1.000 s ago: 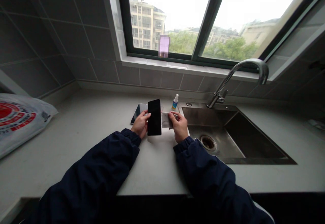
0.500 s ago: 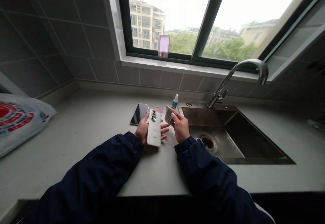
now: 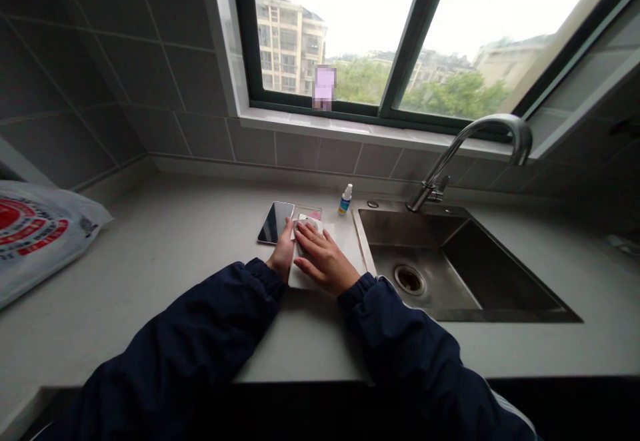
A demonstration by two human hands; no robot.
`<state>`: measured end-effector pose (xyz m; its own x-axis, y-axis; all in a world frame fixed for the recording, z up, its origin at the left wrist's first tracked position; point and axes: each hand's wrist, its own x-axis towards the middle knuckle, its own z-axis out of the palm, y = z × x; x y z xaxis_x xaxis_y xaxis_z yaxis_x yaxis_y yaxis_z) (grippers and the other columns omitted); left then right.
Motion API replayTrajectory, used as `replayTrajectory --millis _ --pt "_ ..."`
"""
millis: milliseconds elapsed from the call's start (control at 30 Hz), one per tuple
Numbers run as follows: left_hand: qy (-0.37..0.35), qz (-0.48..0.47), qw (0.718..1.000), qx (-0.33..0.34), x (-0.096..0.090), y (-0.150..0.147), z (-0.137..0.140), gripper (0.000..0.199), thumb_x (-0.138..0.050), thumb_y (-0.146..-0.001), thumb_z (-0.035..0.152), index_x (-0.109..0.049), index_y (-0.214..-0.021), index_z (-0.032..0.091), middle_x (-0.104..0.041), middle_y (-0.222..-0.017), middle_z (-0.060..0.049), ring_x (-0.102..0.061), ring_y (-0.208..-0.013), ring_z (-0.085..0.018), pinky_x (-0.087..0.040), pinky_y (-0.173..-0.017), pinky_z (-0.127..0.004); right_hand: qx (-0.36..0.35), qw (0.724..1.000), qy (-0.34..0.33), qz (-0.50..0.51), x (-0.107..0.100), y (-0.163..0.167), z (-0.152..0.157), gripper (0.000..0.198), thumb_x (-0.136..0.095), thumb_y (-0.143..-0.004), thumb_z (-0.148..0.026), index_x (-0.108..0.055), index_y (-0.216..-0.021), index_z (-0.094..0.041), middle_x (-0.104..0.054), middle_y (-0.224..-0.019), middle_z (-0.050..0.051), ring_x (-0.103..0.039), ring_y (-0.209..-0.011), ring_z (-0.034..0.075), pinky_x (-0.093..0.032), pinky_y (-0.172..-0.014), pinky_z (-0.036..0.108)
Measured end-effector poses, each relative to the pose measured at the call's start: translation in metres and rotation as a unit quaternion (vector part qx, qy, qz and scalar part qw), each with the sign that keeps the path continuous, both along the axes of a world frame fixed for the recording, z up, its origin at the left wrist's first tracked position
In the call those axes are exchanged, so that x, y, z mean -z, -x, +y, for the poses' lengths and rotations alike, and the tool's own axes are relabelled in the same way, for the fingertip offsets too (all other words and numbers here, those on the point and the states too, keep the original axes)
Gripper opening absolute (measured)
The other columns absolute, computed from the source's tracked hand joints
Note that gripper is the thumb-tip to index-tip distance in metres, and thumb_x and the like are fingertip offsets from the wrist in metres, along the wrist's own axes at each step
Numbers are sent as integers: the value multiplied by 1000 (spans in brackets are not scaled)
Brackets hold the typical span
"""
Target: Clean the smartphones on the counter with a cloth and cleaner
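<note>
My left hand (image 3: 283, 254) holds a white phone (image 3: 301, 280), back side up, from its left edge. Over the phone's back lies my right hand (image 3: 326, 261), fingers extended and pressing a small grey cloth (image 3: 301, 250) against it. Most of the cloth and the middle of the phone are hidden under that hand. Just beyond my left hand, a second phone (image 3: 276, 222) with a dark screen rests on the counter. Beside it is a clear case or thin tray with a pink piece (image 3: 315, 215), partly covered. A small spray bottle (image 3: 345, 200) with a blue label stands upright behind my right hand.
A steel sink (image 3: 470, 261) with a curved tap (image 3: 470, 138) is set into the pale counter (image 3: 200, 228) on the right. A white plastic bag (image 3: 45, 241) with red print lies at the left. A window (image 3: 350, 41) rises behind the counter.
My right hand has moved left and down from beside the phone, bringing the grey cloth onto its back. The fingers have gone from pinching to lying flat. The spray bottle is now uncovered.
</note>
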<state>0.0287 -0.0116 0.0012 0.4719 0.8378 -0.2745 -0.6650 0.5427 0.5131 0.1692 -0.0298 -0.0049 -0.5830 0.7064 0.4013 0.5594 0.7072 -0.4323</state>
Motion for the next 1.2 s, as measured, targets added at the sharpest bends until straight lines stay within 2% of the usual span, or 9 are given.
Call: replayTrajectory --millis 133,200,433,600,767,833,933,1100,1200 --pt "-16 -40 997 67 2 1 1 72 -28 -100 67 -48 -150 19 -72 -121 -14 -68 -116 -30 -47 -106 -44 70 997 18 18 3 -1 4 67 -49 -102 -41 -28 -162 -20 -22 -168 16 -19 -157 30 -22 -122 62" --pt "-20 -35 996 76 1 0 1 70 -27 -100 66 -50 -148 21 -73 -118 -13 -68 -114 -31 -50 -103 -45 89 995 24 31 3 -2 5 68 -49 -101 -42 -27 -162 -18 -20 -169 16 -17 -157 31 -23 -121 63" --pt "-19 -6 1000 20 -3 4 2 69 -30 -100 66 -62 -127 11 -74 -104 -16 -71 -106 -30 -54 -96 -40 21 999 23 21 -2 0 -1 65 -56 -98 -45 -42 -156 -20 -36 -163 14 -29 -154 30 -16 -125 59" --pt "-30 -9 998 52 0 4 5 64 -32 -101 62 -58 -138 15 -74 -109 -14 -70 -109 -30 -52 -101 -43 76 996 29 47 0 -2 2 65 -47 -102 -44 -31 -160 -20 -24 -167 15 -20 -157 31 -21 -121 65" --pt "-37 12 999 -19 3 4 8 65 -37 -102 59 -59 -134 8 -74 -110 -18 -72 -105 -27 -54 -97 -37 -12 999 -10 30 0 -3 1 53 -49 -102 -41 -48 -152 -24 -44 -159 12 -31 -153 27 -11 -125 61" --pt "-22 19 999 18 3 5 7 67 -36 -100 63 -60 -134 10 -74 -110 -18 -72 -103 -28 -56 -93 -39 12 999 -11 32 -1 -3 2 50 -47 -103 -38 -48 -151 -25 -44 -159 11 -33 -153 27 -13 -124 62" --pt "-3 22 997 79 2 6 6 65 -35 -100 64 -61 -135 15 -74 -107 -15 -73 -100 -29 -57 -90 -42 73 996 3 46 1 -3 3 55 -47 -102 -39 -43 -155 -23 -34 -164 13 -27 -155 30 -21 -121 65" --pt "-32 19 999 -8 5 6 9 64 -38 -101 60 -61 -131 8 -73 -111 -19 -73 -103 -26 -56 -94 -35 -14 999 -28 45 2 -2 2 47 -49 -101 -36 -55 -147 -25 -51 -154 10 -36 -151 25 -17 -125 56" --pt "-28 -9 999 31 7 6 12 62 -37 -101 60 -59 -135 12 -72 -117 -17 -71 -108 -27 -56 -96 -38 47 997 -8 54 3 -2 3 54 -49 -101 -37 -46 -153 -22 -39 -161 13 -31 -153 29 -22 -122 61"
